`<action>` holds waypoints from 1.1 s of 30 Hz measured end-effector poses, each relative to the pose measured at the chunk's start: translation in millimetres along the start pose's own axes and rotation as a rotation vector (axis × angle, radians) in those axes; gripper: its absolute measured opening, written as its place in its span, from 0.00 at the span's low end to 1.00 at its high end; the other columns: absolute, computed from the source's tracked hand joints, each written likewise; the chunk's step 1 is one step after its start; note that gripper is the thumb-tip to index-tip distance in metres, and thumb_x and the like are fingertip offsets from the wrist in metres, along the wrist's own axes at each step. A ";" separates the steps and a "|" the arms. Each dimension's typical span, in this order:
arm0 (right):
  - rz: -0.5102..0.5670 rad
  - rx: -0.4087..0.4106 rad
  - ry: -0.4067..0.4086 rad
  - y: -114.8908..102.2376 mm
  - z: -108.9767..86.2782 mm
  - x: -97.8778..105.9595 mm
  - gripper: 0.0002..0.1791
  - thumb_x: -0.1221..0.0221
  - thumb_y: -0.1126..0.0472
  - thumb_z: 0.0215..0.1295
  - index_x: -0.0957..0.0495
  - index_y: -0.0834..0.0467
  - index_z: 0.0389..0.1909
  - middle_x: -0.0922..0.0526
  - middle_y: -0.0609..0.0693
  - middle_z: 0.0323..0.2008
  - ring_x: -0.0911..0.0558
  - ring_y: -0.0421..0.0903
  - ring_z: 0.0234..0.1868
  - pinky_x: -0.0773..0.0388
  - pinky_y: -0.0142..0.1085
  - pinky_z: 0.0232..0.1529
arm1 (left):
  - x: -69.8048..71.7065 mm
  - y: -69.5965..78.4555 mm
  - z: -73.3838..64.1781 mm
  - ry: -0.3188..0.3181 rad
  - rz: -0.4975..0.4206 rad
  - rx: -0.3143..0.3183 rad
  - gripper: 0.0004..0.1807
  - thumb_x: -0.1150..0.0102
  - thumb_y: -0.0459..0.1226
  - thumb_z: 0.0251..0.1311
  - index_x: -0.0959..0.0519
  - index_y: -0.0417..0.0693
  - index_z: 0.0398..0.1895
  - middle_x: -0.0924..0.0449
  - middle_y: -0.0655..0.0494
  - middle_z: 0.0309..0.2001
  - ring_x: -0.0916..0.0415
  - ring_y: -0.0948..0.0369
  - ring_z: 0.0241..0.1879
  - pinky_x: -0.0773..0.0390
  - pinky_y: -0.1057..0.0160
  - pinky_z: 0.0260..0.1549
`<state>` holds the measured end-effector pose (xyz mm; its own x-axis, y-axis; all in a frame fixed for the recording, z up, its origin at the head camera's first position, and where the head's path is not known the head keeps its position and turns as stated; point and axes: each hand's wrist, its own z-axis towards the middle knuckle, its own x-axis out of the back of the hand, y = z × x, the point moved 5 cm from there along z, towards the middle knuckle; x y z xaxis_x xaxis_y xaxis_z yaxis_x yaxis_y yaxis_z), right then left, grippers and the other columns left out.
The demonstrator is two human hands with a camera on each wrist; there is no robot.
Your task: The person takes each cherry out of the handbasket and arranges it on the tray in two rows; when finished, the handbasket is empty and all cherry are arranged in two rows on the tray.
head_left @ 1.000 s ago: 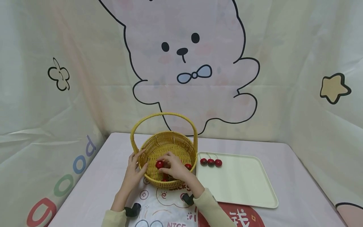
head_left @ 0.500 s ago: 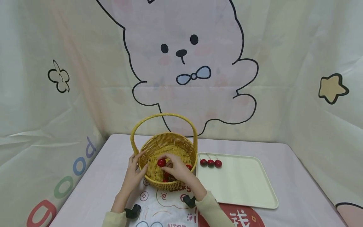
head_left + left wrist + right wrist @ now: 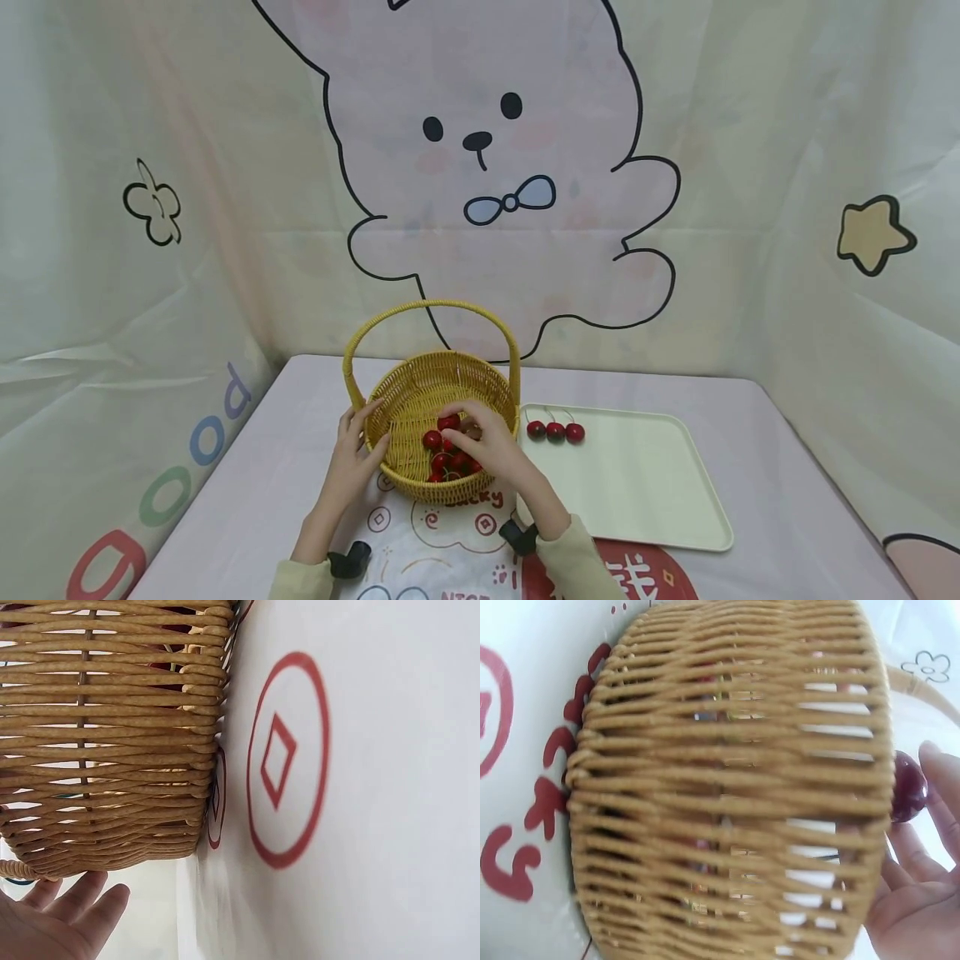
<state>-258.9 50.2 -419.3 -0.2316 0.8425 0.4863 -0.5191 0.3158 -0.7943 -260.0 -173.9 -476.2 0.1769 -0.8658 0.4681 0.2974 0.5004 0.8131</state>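
Right hand point(image 3: 486, 437) pinched a cherry point(image 3: 448, 422) above the basket's point(image 3: 405, 385) cluster point(image 3: 442, 460)! Left hand point(image 3: 357, 447), fingers apart, touched the basket; the tray's point(image 3: 637, 492) far-left corner held three cherries point(image 3: 555, 432).

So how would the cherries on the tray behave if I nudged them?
The three cherries look round, so they'd likely roll. Their glossy skins suggest they could be slippery. The rimmed tray might stop them.

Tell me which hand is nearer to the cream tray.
Right. The right hand is over the right part of the basket, on the cream tray's side; the left hand is at the basket's left rim, farther away.
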 end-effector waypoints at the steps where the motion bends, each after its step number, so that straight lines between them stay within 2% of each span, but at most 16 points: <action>1: 0.006 0.010 0.013 -0.5 -0.8 2.7 0.12 0.43 0.58 0.63 0.24 0.53 0.47 0.23 0.48 0.46 0.23 0.44 0.41 0.20 0.31 0.39 | 0.0 -0.4 0.0 0.000 0.001 0.000 0.31 0.42 0.37 0.59 0.38 0.56 0.66 0.52 0.42 0.67 0.42 0.36 0.62 0.36 0.34 0.54; 7: 0.043 0.000 0.075 2.1 -8.8 20.2 0.09 0.43 0.61 0.63 0.21 0.55 0.43 0.23 0.53 0.49 0.22 0.51 0.48 0.18 0.36 0.39 | -0.5 -1.9 0.3 -0.004 -0.005 0.007 0.31 0.42 0.37 0.59 0.38 0.57 0.66 0.52 0.43 0.67 0.43 0.37 0.63 0.37 0.34 0.55; 16: -0.005 -0.028 0.133 15.0 -21.9 46.4 0.10 0.41 0.62 0.61 0.21 0.54 0.44 0.22 0.46 0.47 0.22 0.45 0.46 0.19 0.31 0.36 | 0.4 0.3 0.1 -0.001 0.003 0.008 0.31 0.42 0.37 0.59 0.38 0.57 0.66 0.52 0.42 0.67 0.42 0.37 0.62 0.36 0.34 0.54; 23: -0.047 -0.040 0.172 29.1 -30.5 64.7 0.11 0.40 0.62 0.60 0.20 0.53 0.45 0.22 0.46 0.48 0.22 0.44 0.44 0.19 0.31 0.30 | -0.5 -1.1 -0.5 -0.005 0.004 0.007 0.30 0.42 0.41 0.60 0.38 0.59 0.66 0.52 0.43 0.68 0.43 0.37 0.63 0.36 0.34 0.55; 33: -0.041 -0.063 0.209 41.9 -40.8 89.5 0.14 0.39 0.66 0.57 0.21 0.59 0.45 0.25 0.55 0.51 0.22 0.54 0.47 0.18 0.30 0.35 | -0.3 -1.7 0.1 -0.003 0.015 0.015 0.31 0.42 0.39 0.60 0.38 0.60 0.66 0.52 0.44 0.68 0.43 0.38 0.63 0.36 0.35 0.55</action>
<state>-267.8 156.7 -423.8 -0.0319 0.8986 0.4376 -0.4705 0.3728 -0.7998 -260.7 -174.6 -477.7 0.1788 -0.8581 0.4814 0.2810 0.5135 0.8108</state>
